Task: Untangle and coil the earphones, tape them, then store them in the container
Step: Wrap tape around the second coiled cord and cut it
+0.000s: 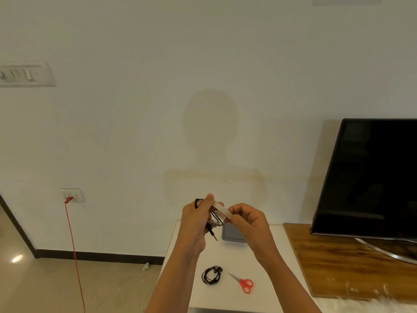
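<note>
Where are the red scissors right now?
In the head view, the red scissors lie on the white table, just right of the coiled earphones.

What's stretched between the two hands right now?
A strip of white tape with red print spans from the left hand, which also grips a black earphone bundle, to the pinching right hand, seen in the head view.

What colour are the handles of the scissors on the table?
Red. The scissors lie on the white table, clearest in the head view.
</note>
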Available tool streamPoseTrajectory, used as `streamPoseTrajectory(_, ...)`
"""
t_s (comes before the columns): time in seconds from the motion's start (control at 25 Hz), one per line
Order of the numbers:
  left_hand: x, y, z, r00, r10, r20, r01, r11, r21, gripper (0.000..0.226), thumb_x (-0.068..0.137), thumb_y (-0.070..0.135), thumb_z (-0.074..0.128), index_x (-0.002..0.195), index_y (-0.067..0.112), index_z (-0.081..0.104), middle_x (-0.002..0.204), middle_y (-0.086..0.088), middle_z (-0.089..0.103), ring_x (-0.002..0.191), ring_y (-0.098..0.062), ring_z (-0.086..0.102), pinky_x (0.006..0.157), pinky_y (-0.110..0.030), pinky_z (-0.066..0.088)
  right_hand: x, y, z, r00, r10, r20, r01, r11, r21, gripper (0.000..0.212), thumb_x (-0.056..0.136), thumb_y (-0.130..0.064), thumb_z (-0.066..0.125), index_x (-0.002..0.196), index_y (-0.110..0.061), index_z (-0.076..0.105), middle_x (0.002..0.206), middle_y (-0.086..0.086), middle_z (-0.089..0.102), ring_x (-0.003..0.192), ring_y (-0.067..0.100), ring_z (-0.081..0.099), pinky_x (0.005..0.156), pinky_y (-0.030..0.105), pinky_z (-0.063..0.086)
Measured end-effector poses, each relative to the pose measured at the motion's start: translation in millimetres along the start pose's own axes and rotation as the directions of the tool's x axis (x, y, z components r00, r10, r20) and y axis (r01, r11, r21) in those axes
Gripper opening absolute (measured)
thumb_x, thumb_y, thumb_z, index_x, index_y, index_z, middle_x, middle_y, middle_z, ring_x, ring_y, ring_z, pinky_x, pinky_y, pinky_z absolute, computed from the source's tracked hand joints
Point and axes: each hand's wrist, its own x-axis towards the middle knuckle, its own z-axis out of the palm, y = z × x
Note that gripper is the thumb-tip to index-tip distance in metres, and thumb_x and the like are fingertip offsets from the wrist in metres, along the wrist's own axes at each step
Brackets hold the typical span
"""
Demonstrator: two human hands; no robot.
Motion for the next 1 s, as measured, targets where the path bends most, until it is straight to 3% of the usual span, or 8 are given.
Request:
streamPoseTrajectory(0.08, 0.3, 3.5, -1.2, 1.0, -0.016, 0.01, 0.016, 0.999, -0.032, 0.026, 0.095, 0.023, 0.056, 0.08, 0.004, 0.064, 0.08, -0.007, 0.074, 0.065, -0.022, 0.063, 0.063, -0.034, 0.053, -0.1, 1.9, -2.8, 1.0, 0.01, 0.016, -0.01, 1.0, 0.009, 0.021, 0.087, 0.001, 0.055, 0.083, -0.012, 0.07, 0.075, 0.002, 0.071, 0.077, 0.03, 0.06, 0.067, 0.037, 0.047)
streamPoseTrajectory(0.28, 4.4, 3.8, -4.3, 0.994, -0.107, 0.016, 0.109, 0.983, -0.149, 0.028, 0.097, 0.027, 0.053, 0.084, 0.004, 0.062, 0.072, 0.0, 0.075, 0.064, -0.021, 0.059, 0.057, -0.033, 0.052, -1.9, 2.4, -4.7, 1.0, 0.017, 0.024, -0.018, 0.998, 0.057, 0.015, 0.088, 0.004, 0.054, 0.083, -0.003, 0.066, 0.072, 0.006, 0.067, 0.071, 0.023, 0.052, 0.06, 0.026, 0.042)
streamPoseTrajectory(0.4, -4.6, -5.6, 0.9, 0.999, -0.029, 0.033, 0.03, 0.999, -0.035, 0.039, 0.095, 0.037, 0.054, 0.089, 0.001, 0.068, 0.075, 0.002, 0.075, 0.06, -0.018, 0.053, 0.065, -0.034, 0.053, 0.9, 2.4, -1.5, 0.999, 0.021, -0.046, -0.018, 0.997, 0.077, 0.01, 0.088, 0.0, 0.057, 0.081, 0.001, 0.064, 0.069, 0.012, 0.061, 0.065, 0.022, 0.051, 0.056, 0.027, 0.039)
streamPoseTrajectory(0.52, -10.2, -11.6, 6.8, 0.997, 0.071, -0.014, -0.069, 0.993, 0.094, 0.042, 0.088, 0.034, 0.066, 0.094, -0.008, 0.066, 0.047, 0.014, 0.055, 0.054, -0.012, 0.048, 0.057, -0.026, 0.051, 1.6, -2.0, 3.8, 0.998, 0.004, -0.055, -0.001, 0.999, 0.048, 0.019, 0.086, -0.016, 0.066, 0.078, 0.001, 0.064, 0.066, 0.006, 0.061, 0.061, 0.018, 0.051, 0.055, 0.034, 0.039)
streamPoseTrajectory(0.6, -8.1, -10.5, 7.7, 0.996, 0.078, -0.039, -0.074, 0.993, 0.093, 0.042, 0.087, 0.029, 0.067, 0.096, -0.011, 0.064, 0.041, 0.015, 0.051, 0.052, -0.011, 0.048, 0.055, -0.026, 0.05, 1.3, -4.3, 4.8, 0.999, 0.01, -0.044, -0.008, 0.999, 0.04, 0.027, 0.078, -0.03, 0.068, 0.078, -0.003, 0.066, 0.068, 0.005, 0.064, 0.062, 0.021, 0.051, 0.058, 0.035, 0.041)
streamPoseTrajectory(0.76, -8.7, -8.4, 8.6, 1.0, 0.012, 0.004, -0.012, 1.0, -0.005, 0.033, 0.089, 0.027, 0.066, 0.092, -0.007, 0.065, 0.049, 0.01, 0.061, 0.049, -0.01, 0.05, 0.064, -0.033, 0.051, 0.6, -5.8, 0.7, 1.0, 0.019, -0.019, -0.017, 0.998, 0.064, 0.021, 0.073, -0.03, 0.061, 0.078, -0.012, 0.069, 0.073, 0.01, 0.066, 0.067, 0.025, 0.053, 0.062, 0.038, 0.044)
streamPoseTrajectory(0.88, -5.9, -5.6, 6.0, 1.0, -0.016, 0.011, 0.017, 0.997, -0.078, 0.026, 0.089, 0.025, 0.065, 0.09, 0.0, 0.065, 0.075, -0.002, 0.075, 0.053, -0.011, 0.057, 0.068, -0.036, 0.051, -1.3, -4.1, -2.3, 0.999, 0.036, -0.008, -0.035, 0.997, 0.066, 0.011, 0.085, -0.011, 0.059, 0.083, -0.009, 0.069, 0.077, 0.016, 0.067, 0.071, 0.025, 0.056, 0.064, 0.035, 0.045)
streamPoseTrajectory(1.0, -2.8, -2.4, 2.9, 0.999, -0.03, 0.01, 0.031, 0.994, -0.102, 0.03, 0.089, 0.025, 0.065, 0.095, -0.005, 0.066, 0.078, -0.005, 0.076, 0.055, -0.013, 0.061, 0.067, -0.035, 0.051, -2.4, -2.5, -3.9, 0.998, 0.055, 0.013, -0.055, 0.995, 0.088, 0.01, 0.085, -0.006, 0.059, 0.085, -0.005, 0.069, 0.076, 0.016, 0.068, 0.072, 0.024, 0.055, 0.065, 0.034, 0.043)
